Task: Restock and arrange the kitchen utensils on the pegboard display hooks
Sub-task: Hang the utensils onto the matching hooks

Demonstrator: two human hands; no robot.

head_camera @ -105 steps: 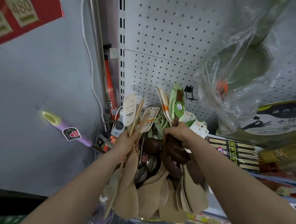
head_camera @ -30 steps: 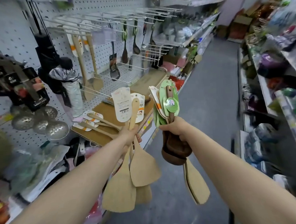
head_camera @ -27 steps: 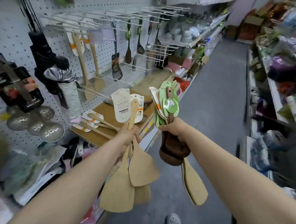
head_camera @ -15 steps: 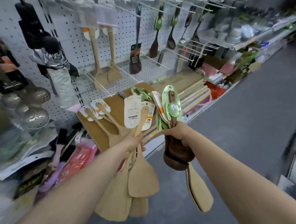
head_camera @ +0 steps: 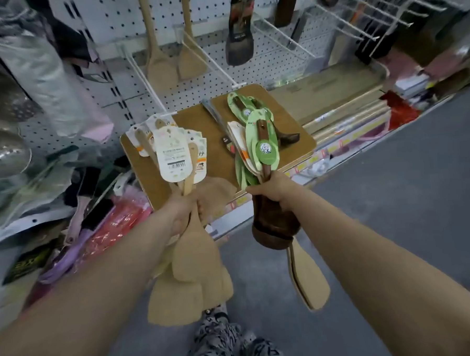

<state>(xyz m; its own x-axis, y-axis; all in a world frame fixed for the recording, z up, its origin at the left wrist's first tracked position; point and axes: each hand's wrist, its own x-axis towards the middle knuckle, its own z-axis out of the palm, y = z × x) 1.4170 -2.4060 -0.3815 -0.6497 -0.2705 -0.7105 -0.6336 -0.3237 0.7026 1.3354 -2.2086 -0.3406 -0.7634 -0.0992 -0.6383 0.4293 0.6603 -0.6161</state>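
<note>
My left hand (head_camera: 182, 212) grips a bundle of pale wooden spatulas (head_camera: 190, 264) by their handles, white card tags pointing up, blades hanging down. My right hand (head_camera: 271, 189) grips a bundle of dark brown wooden spoons (head_camera: 272, 229) with green card tags, plus one pale spatula (head_camera: 308, 277) hanging below. Both bundles hover over wooden cutting boards (head_camera: 297, 143) on the shelf, where more tagged utensils (head_camera: 238, 107) lie. On the white pegboard (head_camera: 116, 18) hang two pale spatulas (head_camera: 158, 64) and a dark utensil (head_camera: 239, 41) from long hooks.
Empty white wire hooks (head_camera: 366, 13) stick out at the upper right. Metal skimmers (head_camera: 1, 152) and packaged goods crowd the left shelf. Stacked boards (head_camera: 341, 96) lie to the right. Grey aisle floor (head_camera: 392, 191) stretches right; my patterned trouser legs (head_camera: 223, 341) show at the bottom.
The view has turned from the aisle down toward the pegboard and the cutting boards. Both hands keep their bundles and now hang right over the shelf.
</note>
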